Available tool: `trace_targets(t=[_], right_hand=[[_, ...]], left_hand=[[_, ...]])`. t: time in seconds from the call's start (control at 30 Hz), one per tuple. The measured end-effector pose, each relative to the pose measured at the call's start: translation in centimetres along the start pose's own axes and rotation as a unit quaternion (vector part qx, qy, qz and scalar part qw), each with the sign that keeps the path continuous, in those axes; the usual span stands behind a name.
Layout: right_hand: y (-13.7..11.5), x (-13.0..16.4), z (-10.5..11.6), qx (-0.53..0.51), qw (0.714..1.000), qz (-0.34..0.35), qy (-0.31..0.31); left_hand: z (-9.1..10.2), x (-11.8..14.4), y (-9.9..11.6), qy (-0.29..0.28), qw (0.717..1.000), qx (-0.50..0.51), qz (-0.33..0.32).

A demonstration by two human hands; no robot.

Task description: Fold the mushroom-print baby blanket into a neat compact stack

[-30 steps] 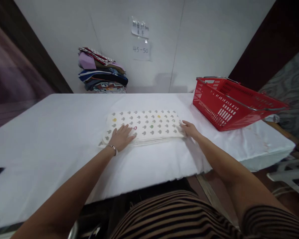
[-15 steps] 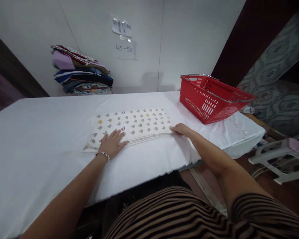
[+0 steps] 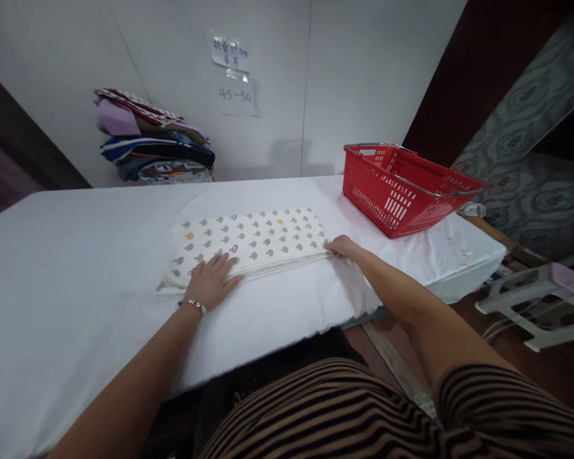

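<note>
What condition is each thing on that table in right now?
Patterned cloth: folded flat, in layers.
Left hand: open, palm down on the cloth.
Right hand: at the cloth's right edge.
Red basket: upright, contents not visible.
Clothes pile: folded, stacked against the wall.

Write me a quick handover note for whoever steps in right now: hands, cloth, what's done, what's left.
Left hand: flat, palm down on the near left part of the folded patterned cloth.
Right hand: fingers at the cloth's right edge; grip unclear.
Cloth: folded into a long rectangle, mid-table on the white table.
Red basket: far right, nothing visible inside.
Stack of folded clothes: against the wall.
Left: probably another fold, then stacking.
</note>
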State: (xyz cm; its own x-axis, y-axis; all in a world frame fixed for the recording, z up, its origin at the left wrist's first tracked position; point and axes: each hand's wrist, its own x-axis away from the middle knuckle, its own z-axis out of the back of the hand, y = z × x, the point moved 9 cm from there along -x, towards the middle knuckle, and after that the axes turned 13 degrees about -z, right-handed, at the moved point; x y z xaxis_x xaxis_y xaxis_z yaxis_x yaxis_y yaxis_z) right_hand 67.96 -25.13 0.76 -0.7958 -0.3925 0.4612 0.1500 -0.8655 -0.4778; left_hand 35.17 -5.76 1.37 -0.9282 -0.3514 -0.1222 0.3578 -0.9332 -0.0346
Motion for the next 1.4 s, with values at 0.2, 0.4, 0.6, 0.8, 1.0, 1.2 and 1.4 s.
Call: trace_targets(t=[0.2,0.4,0.6,0.8,1.0,1.2,1.4], right_hand=[[-0.3,-0.2,0.0,0.054,0.998,0.013,0.007],[-0.9,-0.2,0.1,0.065,0.997,0.026,0.018],[-1.2,0.5,0.0,-0.032,0.999,0.032,-0.011],[1.8,0.2,-0.1,-0.164,0.986,0.005,-0.035],[2.9,-0.2,-0.8,-0.121,0.992,0.002,-0.022],[2.5,0.1,-1.0,-0.028,0.999,0.030,-0.010],[1.4,1.3,-0.3,0.135,0.985,0.098,0.052]], left_hand=[[0.1,0.2,0.0,0.009,1.000,0.007,-0.003],[0.4,0.4,0.3,0.032,0.999,0.018,-0.027],[0.8,0.7,0.4,0.067,0.996,0.035,-0.044],[0.8,0.9,0.5,0.108,0.990,0.059,-0.075],[1.5,1.6,-0.2,0.150,0.983,0.084,-0.063],[3.4,4.3,-5.1,0.149,0.982,0.037,0.112],[4.8,5.6,-7.7,0.117,0.972,0.007,0.204]])
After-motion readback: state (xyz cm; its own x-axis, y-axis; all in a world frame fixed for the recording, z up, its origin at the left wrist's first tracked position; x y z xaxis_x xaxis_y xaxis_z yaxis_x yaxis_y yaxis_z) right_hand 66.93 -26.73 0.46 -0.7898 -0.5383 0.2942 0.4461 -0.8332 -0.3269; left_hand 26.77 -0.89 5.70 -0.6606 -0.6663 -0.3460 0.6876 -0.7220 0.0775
